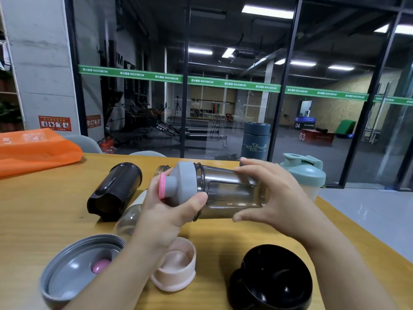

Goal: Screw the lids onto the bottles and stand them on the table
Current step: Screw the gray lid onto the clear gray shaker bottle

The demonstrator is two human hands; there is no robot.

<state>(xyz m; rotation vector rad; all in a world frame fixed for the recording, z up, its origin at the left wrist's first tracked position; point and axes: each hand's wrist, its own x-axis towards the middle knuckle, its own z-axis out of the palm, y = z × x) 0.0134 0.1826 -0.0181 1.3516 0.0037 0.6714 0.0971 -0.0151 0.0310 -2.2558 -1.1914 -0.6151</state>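
The left hand (165, 211) is gripping the grey lid (184, 185) while the right hand (270, 195) is clasping the smoky bottle (230, 191), lying sideways between both hands above the table (44, 209).

My left hand (165, 211) covers part of the grey lid (183, 185) and hides most of the clear bottle (129, 218) lying on the bench (44, 209). My right hand (274, 195) blocks the base of the smoky bottle (230, 191) and the foot of the dark flask (254, 139). The big grey lid (73, 271) and black lid (272, 280) run off the bottom edge. The orange bag (33, 148) is cut at the left edge, its print too blurred to read.
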